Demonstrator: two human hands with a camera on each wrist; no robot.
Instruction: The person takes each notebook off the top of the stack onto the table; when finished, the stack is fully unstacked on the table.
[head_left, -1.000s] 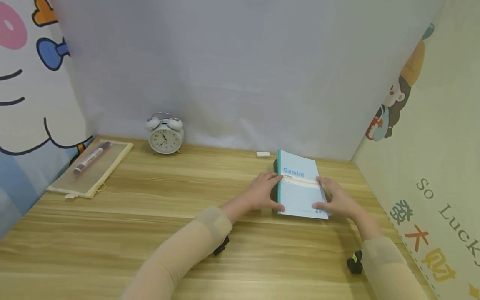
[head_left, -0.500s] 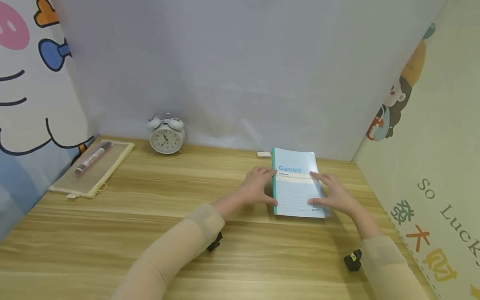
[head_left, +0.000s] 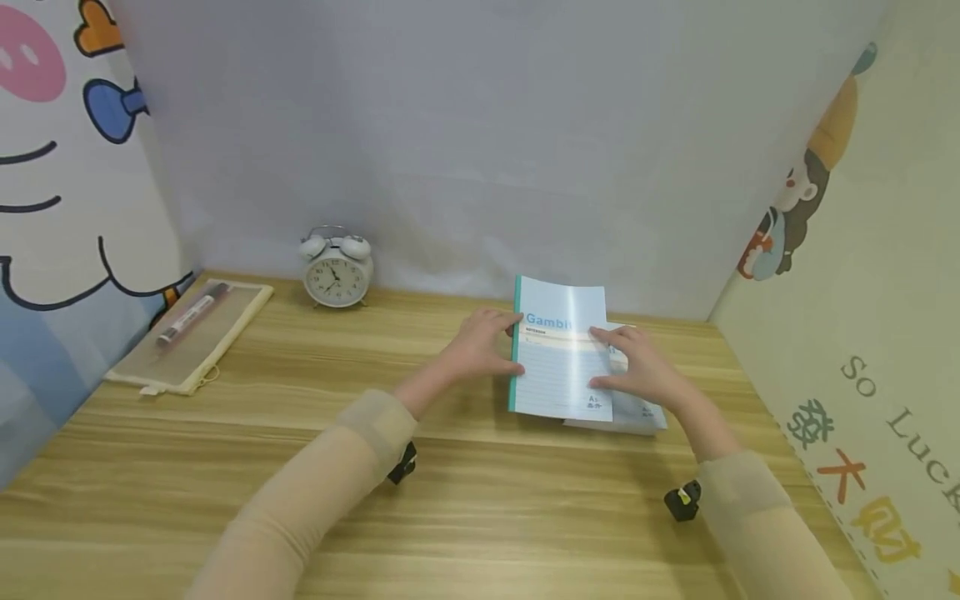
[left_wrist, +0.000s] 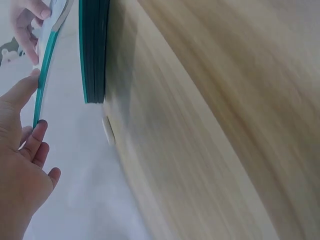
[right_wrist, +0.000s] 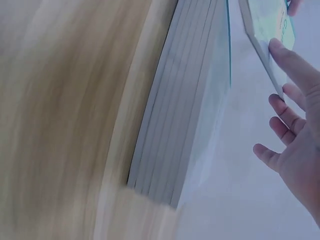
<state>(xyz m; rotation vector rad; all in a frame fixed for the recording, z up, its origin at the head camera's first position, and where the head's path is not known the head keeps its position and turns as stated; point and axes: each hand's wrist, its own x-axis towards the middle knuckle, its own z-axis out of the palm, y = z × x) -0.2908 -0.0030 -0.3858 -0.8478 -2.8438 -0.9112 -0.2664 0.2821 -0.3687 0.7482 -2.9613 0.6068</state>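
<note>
A pale blue notebook [head_left: 558, 379] with a teal spine and "Gambit" on its cover is held between both hands, raised above a stack of notebooks [head_left: 633, 417]. My left hand [head_left: 480, 344] grips its spine edge, thumb near the front and fingers further back. On the opposite edge, my right hand [head_left: 641, 367] pinches the notebook. In the right wrist view the stack [right_wrist: 175, 100] shows several notebooks lying flush, with a gap below the held notebook [right_wrist: 262, 55]. The left wrist view shows the teal spines of the stack [left_wrist: 94, 55] apart from the left hand [left_wrist: 22, 160].
A white twin-bell alarm clock [head_left: 337, 273] stands at the back of the wooden table [head_left: 480, 517]. At the left lies a mesh zip pouch [head_left: 225, 321] with a marker [head_left: 193, 315] showing through it. A small white block [left_wrist: 108, 131] lies near the back edge.
Both hands have lifted the top notebook and carried it left off the stack, uncovering the notebooks beneath. The small white block is now hidden behind it in the head view.
</note>
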